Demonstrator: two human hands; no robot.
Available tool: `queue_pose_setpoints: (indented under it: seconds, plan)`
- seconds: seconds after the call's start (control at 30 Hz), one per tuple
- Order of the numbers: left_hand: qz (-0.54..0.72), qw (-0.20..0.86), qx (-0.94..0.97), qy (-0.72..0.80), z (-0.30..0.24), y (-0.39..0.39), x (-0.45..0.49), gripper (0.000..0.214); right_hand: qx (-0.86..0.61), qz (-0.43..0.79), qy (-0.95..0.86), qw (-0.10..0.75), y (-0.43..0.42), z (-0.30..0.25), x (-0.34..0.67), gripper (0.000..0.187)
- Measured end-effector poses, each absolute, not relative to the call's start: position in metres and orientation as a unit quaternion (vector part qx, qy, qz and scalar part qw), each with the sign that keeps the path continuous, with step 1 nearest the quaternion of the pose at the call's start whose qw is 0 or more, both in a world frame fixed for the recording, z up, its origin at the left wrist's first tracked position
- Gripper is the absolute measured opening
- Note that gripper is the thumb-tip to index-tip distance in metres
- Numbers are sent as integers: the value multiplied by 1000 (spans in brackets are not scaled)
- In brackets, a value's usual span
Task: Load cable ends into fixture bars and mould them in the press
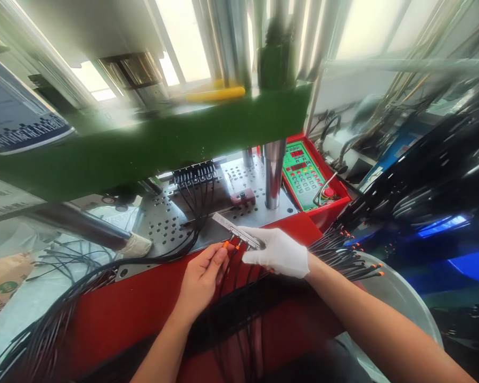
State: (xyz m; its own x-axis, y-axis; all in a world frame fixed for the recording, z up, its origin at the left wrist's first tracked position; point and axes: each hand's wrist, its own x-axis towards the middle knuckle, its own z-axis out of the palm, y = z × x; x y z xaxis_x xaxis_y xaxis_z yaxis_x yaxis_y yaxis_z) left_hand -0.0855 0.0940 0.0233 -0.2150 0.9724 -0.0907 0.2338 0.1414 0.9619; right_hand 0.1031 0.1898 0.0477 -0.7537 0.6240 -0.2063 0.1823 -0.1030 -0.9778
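My right hand [277,251], in a white glove, grips a slotted metal bar [235,230] by its right end. Several black cables with orange tips hang from the bar's lower side. My bare left hand [203,274] pinches the orange-tipped end of a cable [225,244] against the bar's near edge, left of the other cables. Whether that end is seated in the bar I cannot tell. Beyond my hands, on the perforated metal bed [165,215] of a press, a black mould block [195,174] has a row of cables running out of it.
A green press beam [183,138] crosses above the bed, between steel columns [274,175]. At the right stands a red control box [307,175] with a green key panel. Orange-tipped cables [343,252] lie over a round tub [417,303]. More cables [59,319] trail at the left.
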Motion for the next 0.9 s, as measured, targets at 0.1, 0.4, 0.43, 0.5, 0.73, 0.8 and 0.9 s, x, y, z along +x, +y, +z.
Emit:
queue_pose_setpoints:
  seconds: [0.1,0.4,0.43,0.5,0.73,0.8,0.9]
  plan:
    - [447,391,476,649,26,94,-84,30,-328,675,-642,154,188,51,101,61]
    - [467,365,454,665,24,96,-82,35,-320,678,-643,156,186,54,101,57]
    - [467,364,453,667,24,96,-82,36,-323,678,-642,154,186,54,101,57]
    - [465,361,455,668,23,96,-81,35,-325,679,-641,151,186,55,100,57]
    - [418,289,502,699,22,94,-79,29,-333,630,-676,188,182,42,96,62]
    - [403,239,527,710,21,93,-76,28,-337,604,-691,210,180,33,94,64]
    - [384,156,554,722,18,92,-71,30,-350,575,-708,213,178,23,92,69]
